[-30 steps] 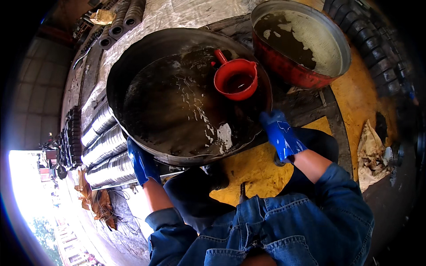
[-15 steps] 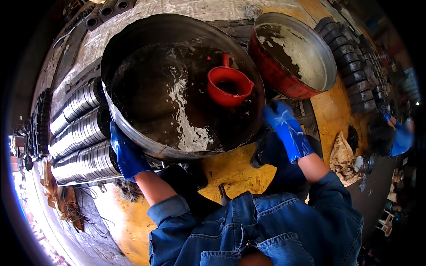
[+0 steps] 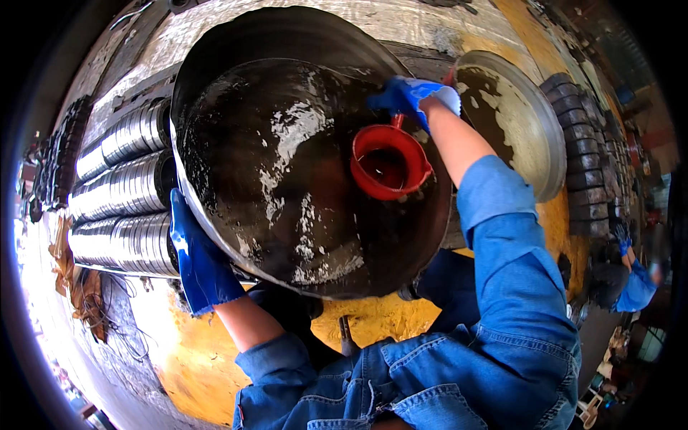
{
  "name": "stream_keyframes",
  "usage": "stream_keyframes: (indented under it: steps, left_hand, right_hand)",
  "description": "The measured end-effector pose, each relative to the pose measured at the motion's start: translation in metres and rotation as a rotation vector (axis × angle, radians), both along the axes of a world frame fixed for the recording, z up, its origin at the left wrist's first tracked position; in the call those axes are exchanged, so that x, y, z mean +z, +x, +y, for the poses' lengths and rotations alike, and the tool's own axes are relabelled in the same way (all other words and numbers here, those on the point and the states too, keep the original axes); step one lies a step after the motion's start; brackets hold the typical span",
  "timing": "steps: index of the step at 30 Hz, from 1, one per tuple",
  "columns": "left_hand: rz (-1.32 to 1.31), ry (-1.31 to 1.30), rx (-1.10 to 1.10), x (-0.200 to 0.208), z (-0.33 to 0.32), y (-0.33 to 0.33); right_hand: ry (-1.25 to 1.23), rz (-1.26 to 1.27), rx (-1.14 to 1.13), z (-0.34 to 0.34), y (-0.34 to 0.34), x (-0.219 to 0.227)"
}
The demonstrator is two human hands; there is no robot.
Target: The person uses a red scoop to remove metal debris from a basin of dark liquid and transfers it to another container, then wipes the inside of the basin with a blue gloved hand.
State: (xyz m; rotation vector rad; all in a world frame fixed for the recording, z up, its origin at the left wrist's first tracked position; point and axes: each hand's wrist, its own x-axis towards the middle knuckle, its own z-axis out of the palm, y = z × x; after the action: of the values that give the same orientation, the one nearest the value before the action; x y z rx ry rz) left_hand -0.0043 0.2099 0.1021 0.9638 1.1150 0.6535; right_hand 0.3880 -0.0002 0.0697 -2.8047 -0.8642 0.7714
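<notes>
A large round metal basin of dark liquid stands in front of me, with pale streaks on its surface. In its right part a red dipper with a short handle floats or rests, some dark liquid in its cup. My right hand, in a blue rubber glove, reaches over the end of the dipper's handle, fingers stretched leftward; whether it touches the handle is unclear. My left hand, gloved alike, lies with fingers extended along the basin's outer left side, beside stacked shiny metal rings.
A smaller round tub of dark liquid with pale froth stands right of the basin. Dark ring-shaped parts line up beyond it. Another person's blue sleeve shows at far right. Brown crumpled wrapping lies lower left.
My right hand has moved from the basin's right rim up and over to the dipper's handle. The dipper has turned slightly. My left hand stays by the basin's left side. The view has shifted.
</notes>
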Motion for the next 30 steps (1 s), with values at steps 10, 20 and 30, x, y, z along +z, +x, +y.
stream_keyframes:
  steps: [10, 20, 30]
  left_hand:
    - [0.106, 0.113, 0.153, -0.006, -0.004, -0.016]
    - [0.125, 0.127, 0.104, 0.008, -0.005, 0.008]
    - [0.08, 0.148, 0.076, 0.023, -0.007, 0.012]
  right_hand:
    - [-0.09, -0.145, -0.163, 0.033, 0.007, -0.051]
    - [0.215, 0.011, 0.056, 0.064, -0.018, -0.025]
    - [1.063, 0.699, 0.419, 0.081, -0.17, 0.085]
